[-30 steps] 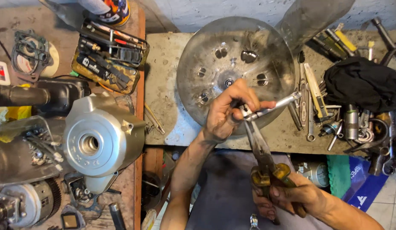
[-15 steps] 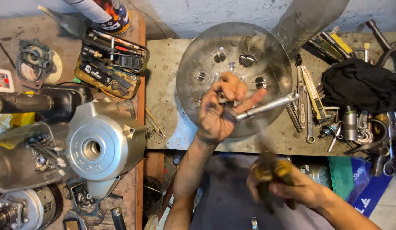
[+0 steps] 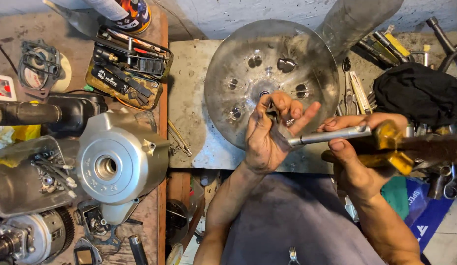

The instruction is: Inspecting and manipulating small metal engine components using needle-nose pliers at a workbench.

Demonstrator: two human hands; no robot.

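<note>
My left hand (image 3: 270, 132) is raised over a round metal disc with several holes (image 3: 238, 64) and grips the end of a silver steel shaft (image 3: 331, 134), fingers curled around its tip. My right hand (image 3: 358, 162) sits just right of it, closed on yellow-handled pliers (image 3: 400, 147) that stretch out blurred to the right. The right thumb and fingers also touch the shaft's far end.
A silver engine cover (image 3: 118, 164) lies at left beside an open tool case (image 3: 127, 66), a gasket (image 3: 39, 66) and a tray of bolts (image 3: 29, 179). Loose tools (image 3: 356, 91) and a black cloth (image 3: 417, 93) crowd the bench at right.
The pliers swung from pointing up at the shaft to lying sideways on the right. My right hand rose from low in the frame to the shaft. My left hand kept its hold.
</note>
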